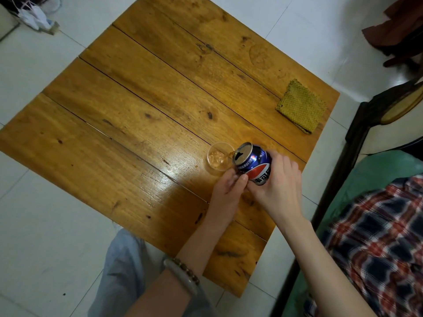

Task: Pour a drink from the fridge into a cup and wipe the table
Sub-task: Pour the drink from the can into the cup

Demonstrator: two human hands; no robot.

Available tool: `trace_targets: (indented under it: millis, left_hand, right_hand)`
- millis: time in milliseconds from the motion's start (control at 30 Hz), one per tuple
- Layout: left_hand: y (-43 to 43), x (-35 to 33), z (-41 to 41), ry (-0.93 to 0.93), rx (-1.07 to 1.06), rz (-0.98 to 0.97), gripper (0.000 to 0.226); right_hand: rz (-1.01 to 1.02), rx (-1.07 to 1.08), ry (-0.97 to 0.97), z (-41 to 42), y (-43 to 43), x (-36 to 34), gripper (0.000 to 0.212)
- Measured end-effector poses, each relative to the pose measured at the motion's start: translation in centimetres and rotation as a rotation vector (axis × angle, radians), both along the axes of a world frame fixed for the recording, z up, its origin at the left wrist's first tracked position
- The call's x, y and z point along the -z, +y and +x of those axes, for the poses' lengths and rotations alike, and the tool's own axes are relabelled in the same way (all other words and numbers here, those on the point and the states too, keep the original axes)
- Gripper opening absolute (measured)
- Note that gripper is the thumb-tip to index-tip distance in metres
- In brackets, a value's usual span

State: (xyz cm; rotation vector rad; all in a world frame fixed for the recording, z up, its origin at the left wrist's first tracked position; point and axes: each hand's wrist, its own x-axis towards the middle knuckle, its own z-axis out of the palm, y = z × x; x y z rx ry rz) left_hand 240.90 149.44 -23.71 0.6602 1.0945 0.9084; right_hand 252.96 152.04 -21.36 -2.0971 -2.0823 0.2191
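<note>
A blue cola can (253,163) with an open top is tilted to the left, its mouth over the rim of a clear plastic cup (218,159). The cup stands on the wooden table (142,106) and holds some pale brown liquid. My right hand (278,181) grips the can from the right side. My left hand (229,188) rests its fingers against the can's lower side, just below the cup. A folded yellow-green cloth (301,107) lies near the table's right edge, apart from both hands.
A dark wooden bed frame (352,143) with a green sheet and a plaid blanket (380,236) runs along the right. White floor tiles surround the table. My knee in grey trousers (121,266) is below the table's near corner. Dark clothing lies at the top right.
</note>
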Motion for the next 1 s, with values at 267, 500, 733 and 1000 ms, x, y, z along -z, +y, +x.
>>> trace_targets:
  millis: [267,500,733,1000]
  left_hand:
    - [-0.1,-0.19,0.09,-0.001,-0.015,0.004,0.032]
    - [-0.18,-0.29,0.09,0.012,-0.016,0.01,0.041]
    - [-0.18,-0.19,0.07,0.006,-0.008,0.008,0.031]
    - [-0.05,-0.43,0.05,0.021,-0.013,0.001,0.035]
  right_hand:
    - [0.01,-0.011,-0.013,-0.04,-0.07,-0.2,0.071]
    - [0.008,-0.016,-0.015,-0.13,-0.21,-0.34,0.071]
    - [0.018,-0.019,-0.011,-0.22,-0.23,-0.59,0.07]
    - [0.024,-0.019,0.007,-0.44,-0.16,-0.87,0.07]
